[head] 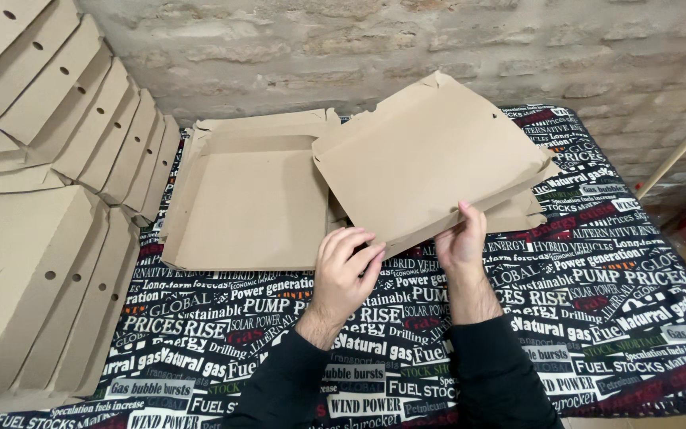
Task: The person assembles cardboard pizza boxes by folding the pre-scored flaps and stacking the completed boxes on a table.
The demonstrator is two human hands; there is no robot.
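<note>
A flat brown cardboard box blank (426, 163) is lifted and tilted above the table, near edge toward me. My left hand (344, 270) pinches its near left edge with fingers curled over the rim. My right hand (462, 238) grips the near edge further right, thumb on top. Under and left of it lies a stack of unfolded cardboard blanks (248, 202) with raised side flaps.
Folded cardboard boxes with round holes are stacked on the left (37, 286) and lean in a row at the back left (81, 119). The table carries a black cloth with printed lettering (597, 302). A brick wall (359, 48) stands behind. A wooden stick (680, 151) leans at right.
</note>
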